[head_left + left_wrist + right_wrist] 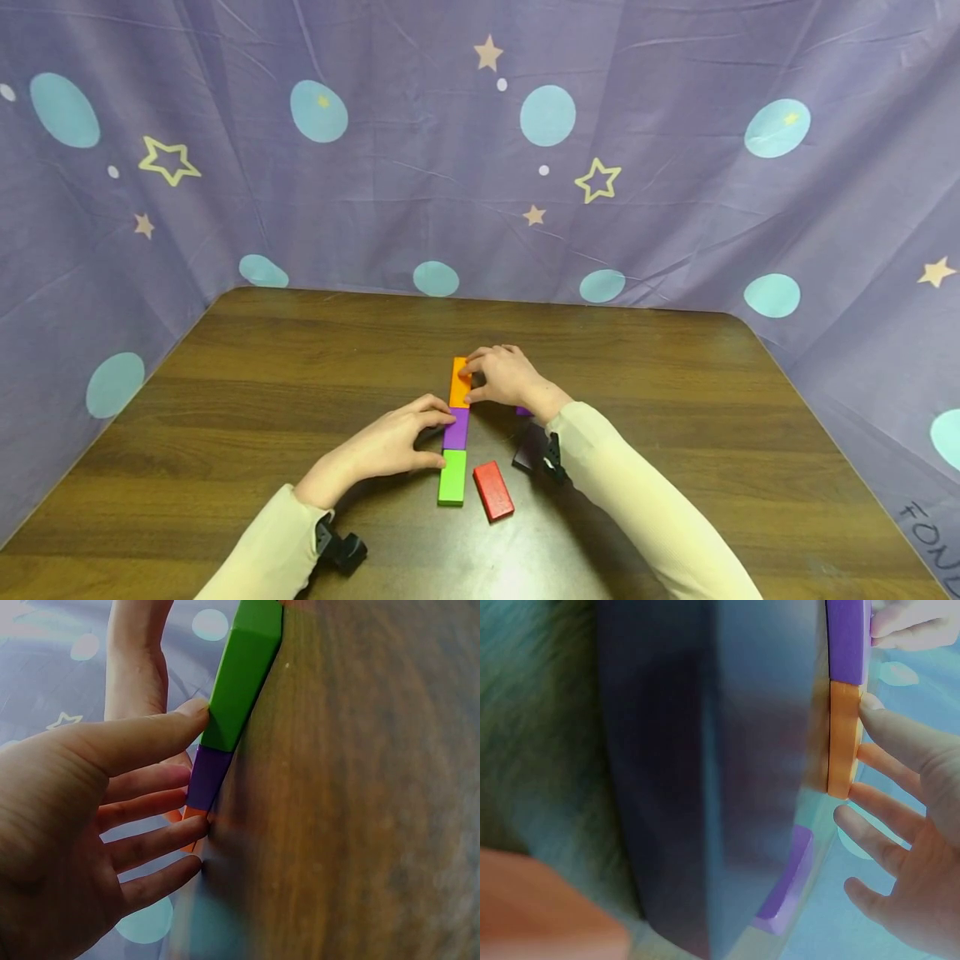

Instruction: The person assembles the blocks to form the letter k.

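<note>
Three blocks lie end to end in a line: an orange block [459,392] at the far end, a purple block [456,432] in the middle and a green block [452,479] nearest. My left hand [393,440] is at the line's left side, its thumb touching the green block and its fingers spread along the purple and orange ones. From the right, my right hand [510,379] touches the orange block with thumb and fingertips. In the right wrist view its fingers [889,851] are spread and fairly straight.
A red block [493,492] lies apart, right of the green one. A dark block [530,447] sits partly under my right wrist. Beyond it, another purple block [789,889] is mostly hidden from the head view. The wooden table [300,358] meets a patterned curtain [420,208].
</note>
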Available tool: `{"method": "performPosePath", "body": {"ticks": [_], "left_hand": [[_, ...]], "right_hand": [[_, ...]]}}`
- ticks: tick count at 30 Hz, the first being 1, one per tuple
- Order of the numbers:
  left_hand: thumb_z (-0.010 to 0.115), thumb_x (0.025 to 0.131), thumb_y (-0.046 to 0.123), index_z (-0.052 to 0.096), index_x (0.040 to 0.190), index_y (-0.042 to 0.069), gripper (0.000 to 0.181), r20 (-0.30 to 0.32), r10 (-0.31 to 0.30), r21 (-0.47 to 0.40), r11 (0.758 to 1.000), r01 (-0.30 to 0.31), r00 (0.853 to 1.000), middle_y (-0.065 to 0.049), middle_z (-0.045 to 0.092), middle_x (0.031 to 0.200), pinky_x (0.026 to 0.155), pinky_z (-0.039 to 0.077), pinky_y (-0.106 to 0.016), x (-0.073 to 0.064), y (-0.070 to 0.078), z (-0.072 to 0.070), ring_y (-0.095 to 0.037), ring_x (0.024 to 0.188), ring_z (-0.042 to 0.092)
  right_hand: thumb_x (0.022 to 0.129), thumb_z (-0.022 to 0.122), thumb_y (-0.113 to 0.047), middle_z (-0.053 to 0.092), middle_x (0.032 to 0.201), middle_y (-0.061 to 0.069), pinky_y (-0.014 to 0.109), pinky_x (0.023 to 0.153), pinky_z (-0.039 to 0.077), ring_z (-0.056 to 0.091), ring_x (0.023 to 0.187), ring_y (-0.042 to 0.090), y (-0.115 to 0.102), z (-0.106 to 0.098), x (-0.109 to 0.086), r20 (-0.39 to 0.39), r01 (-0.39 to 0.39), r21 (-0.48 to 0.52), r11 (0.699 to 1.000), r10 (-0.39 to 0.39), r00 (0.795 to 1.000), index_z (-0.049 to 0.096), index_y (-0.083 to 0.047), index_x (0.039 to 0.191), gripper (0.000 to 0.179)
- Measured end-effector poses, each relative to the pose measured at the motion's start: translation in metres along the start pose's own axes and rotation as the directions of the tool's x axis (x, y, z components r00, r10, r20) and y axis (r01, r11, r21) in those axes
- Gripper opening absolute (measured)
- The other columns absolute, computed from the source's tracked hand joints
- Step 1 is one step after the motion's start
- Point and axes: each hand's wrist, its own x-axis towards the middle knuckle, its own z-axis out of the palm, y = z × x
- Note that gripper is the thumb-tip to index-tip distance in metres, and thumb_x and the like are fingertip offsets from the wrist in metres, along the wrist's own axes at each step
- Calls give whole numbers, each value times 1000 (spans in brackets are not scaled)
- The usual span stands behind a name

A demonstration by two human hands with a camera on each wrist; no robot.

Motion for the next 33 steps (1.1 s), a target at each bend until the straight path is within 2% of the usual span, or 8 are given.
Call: {"method": "performPosePath", "body": {"ticks": [11, 19, 25, 33], "left_hand": [[73, 75, 29, 59, 118, 9, 50, -9, -8, -17, 1000, 7, 1000, -3, 48, 122, 91, 45, -37, 0, 0, 1, -15, 108, 52], [73, 76, 31, 57, 120, 10, 52, 5, -21, -25, 999, 21, 1000, -9, 43, 137, 99, 39, -43, 1, -1, 2, -25, 122, 45], [72, 76, 32, 56, 121, 9, 53, 11, -26, -5, 1000, 26, 1000, -11, 44, 137, 101, 36, -44, 2, -1, 3, -28, 125, 42], [72, 76, 32, 54, 123, 7, 57, 14, -13, 0, 1000, 13, 1000, -9, 44, 137, 101, 36, -44, 2, -1, 2, -27, 124, 42]], "right_hand": [[77, 69, -42, 53, 129, -3, 47, 105, 26, 46, 121, 20, 1, 1, 1, 20, -2, 9, 1000, 2, 1000, 63, -24, 117, 44], [77, 69, -41, 53, 129, -2, 48, 105, 26, 46, 121, 20, 1, 1, 0, 13, 3, 21, 1000, -3, 1000, 63, -22, 116, 43], [77, 69, -41, 53, 129, -1, 47, 106, 25, 46, 122, 21, 3, 3, 0, 8, 11, 38, 999, -11, 1000, 63, -20, 115, 43], [80, 66, -39, 49, 133, 0, 46, 103, 32, 45, 123, 20, 11, 5, 0, 10, 53, 85, 995, -54, 998, 61, -21, 118, 42]]}}
